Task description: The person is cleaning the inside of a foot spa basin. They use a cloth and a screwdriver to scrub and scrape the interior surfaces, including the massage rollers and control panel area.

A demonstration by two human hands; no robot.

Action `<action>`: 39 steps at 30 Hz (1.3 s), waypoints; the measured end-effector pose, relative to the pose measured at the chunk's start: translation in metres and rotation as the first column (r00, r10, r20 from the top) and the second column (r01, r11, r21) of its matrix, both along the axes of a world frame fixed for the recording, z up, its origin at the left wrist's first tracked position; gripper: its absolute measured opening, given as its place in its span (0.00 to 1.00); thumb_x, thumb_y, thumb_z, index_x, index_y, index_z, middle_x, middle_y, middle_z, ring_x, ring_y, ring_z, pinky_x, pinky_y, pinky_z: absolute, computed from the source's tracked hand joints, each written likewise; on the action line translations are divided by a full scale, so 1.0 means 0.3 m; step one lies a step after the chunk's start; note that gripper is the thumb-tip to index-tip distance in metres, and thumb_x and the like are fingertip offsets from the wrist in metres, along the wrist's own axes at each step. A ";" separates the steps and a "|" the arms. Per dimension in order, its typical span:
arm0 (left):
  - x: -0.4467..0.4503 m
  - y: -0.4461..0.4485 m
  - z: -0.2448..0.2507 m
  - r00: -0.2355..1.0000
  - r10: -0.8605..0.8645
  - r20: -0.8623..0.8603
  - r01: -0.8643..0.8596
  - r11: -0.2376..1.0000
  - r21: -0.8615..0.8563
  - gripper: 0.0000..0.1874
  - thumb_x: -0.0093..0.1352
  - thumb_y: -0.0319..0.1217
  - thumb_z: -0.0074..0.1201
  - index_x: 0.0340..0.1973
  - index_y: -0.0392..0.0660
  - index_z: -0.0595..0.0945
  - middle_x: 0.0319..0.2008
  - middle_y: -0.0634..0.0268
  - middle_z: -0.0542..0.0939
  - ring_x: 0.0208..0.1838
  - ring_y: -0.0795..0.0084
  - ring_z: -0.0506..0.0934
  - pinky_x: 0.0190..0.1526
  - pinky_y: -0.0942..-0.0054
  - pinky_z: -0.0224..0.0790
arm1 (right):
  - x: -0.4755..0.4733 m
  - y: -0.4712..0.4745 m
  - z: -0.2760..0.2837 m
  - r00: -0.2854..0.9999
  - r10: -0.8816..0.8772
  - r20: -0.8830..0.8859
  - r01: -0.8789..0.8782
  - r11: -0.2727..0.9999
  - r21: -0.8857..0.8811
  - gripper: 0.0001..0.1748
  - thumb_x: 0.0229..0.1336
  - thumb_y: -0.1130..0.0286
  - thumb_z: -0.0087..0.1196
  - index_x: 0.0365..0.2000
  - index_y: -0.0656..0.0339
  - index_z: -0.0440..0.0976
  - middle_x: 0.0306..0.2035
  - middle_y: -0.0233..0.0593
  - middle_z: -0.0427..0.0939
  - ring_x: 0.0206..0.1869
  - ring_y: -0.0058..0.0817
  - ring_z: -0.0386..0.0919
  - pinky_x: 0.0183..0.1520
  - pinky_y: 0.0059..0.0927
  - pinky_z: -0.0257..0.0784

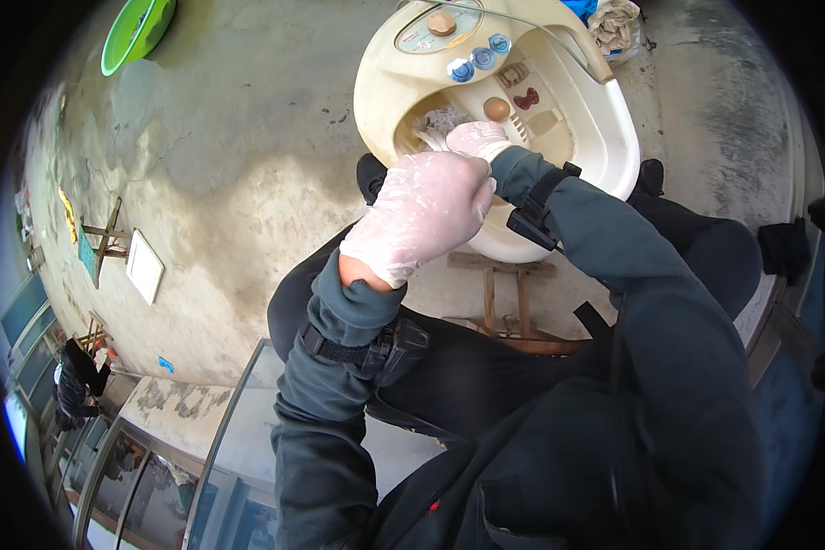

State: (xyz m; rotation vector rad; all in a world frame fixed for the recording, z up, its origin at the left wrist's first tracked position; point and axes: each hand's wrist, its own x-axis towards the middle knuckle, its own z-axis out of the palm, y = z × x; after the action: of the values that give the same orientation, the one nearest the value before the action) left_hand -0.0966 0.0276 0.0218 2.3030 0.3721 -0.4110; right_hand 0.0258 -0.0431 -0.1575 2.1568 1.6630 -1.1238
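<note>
Before me stands a cream and white plastic foot-bath basin [605, 144]. My right hand [478, 139], in a thin translucent glove, is over the basin's inside. Its fingers are closed around a wet white cloth-like bundle [432, 141], which trails down to the left. A greyish, frothy-looking mass [443, 118] lies just beyond it. My left hand [423, 213], also gloved, is nearer to me, with its back upwards and fingers curled. It overlaps my right hand in view, and whatever lies inside its fingers is hidden.
A wooden stool [505, 302] is between my legs, below the basin. A thin hose [515, 20] crosses the basin's top. A green tub [137, 34] sits far left on the concrete floor [247, 172]. A folding stool [103, 240] and a white board [144, 267] are left; a person [79, 378] is farther off.
</note>
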 end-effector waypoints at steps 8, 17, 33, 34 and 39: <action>0.001 0.016 -0.003 1.000 0.019 0.001 -0.019 1.000 0.000 0.11 0.70 0.33 0.49 0.36 0.39 0.83 0.29 0.44 0.81 0.38 0.42 0.80 0.42 0.50 0.74 | -0.017 -0.018 -0.033 0.998 -0.068 0.014 0.068 0.998 -0.004 0.15 0.61 0.67 0.51 0.41 0.62 0.84 0.45 0.49 0.84 0.48 0.46 0.84 0.49 0.46 0.79; 0.006 0.000 0.003 0.999 0.003 0.041 -0.003 1.000 -0.006 0.11 0.70 0.31 0.49 0.38 0.38 0.84 0.29 0.46 0.82 0.38 0.43 0.81 0.43 0.52 0.75 | 0.010 -0.082 -0.112 0.984 -0.179 0.005 0.179 0.983 0.035 0.15 0.63 0.70 0.49 0.47 0.61 0.79 0.44 0.50 0.84 0.49 0.46 0.83 0.50 0.46 0.78; 0.031 -0.007 0.014 0.999 -0.017 -0.029 0.016 1.000 -0.026 0.12 0.71 0.33 0.49 0.40 0.40 0.84 0.31 0.46 0.82 0.39 0.43 0.81 0.43 0.52 0.74 | 0.030 -0.104 -0.108 0.873 -0.469 -0.137 0.475 0.880 0.016 0.14 0.58 0.72 0.53 0.44 0.60 0.80 0.47 0.54 0.82 0.53 0.50 0.80 0.55 0.49 0.75; 0.029 -0.007 0.017 0.999 -0.006 -0.041 0.004 0.999 -0.044 0.12 0.71 0.33 0.49 0.40 0.40 0.84 0.31 0.46 0.82 0.39 0.43 0.81 0.43 0.53 0.74 | 0.038 -0.109 -0.112 0.876 -0.465 -0.131 0.466 0.884 -0.017 0.15 0.57 0.71 0.53 0.45 0.59 0.80 0.47 0.54 0.82 0.53 0.50 0.80 0.55 0.49 0.75; 0.025 -0.012 0.032 1.000 0.020 -0.015 -0.021 0.995 -0.098 0.12 0.72 0.34 0.50 0.39 0.39 0.84 0.30 0.46 0.82 0.38 0.43 0.80 0.42 0.53 0.74 | 0.055 -0.088 -0.142 0.873 -0.466 -0.142 0.473 0.881 0.020 0.16 0.56 0.72 0.54 0.45 0.59 0.81 0.46 0.53 0.82 0.51 0.51 0.80 0.55 0.47 0.75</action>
State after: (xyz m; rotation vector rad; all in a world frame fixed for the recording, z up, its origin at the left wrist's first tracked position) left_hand -0.0892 0.0240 0.0314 2.2000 0.3736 -0.4261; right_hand 0.0423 -0.0694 -0.2000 2.6657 1.2482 -1.3816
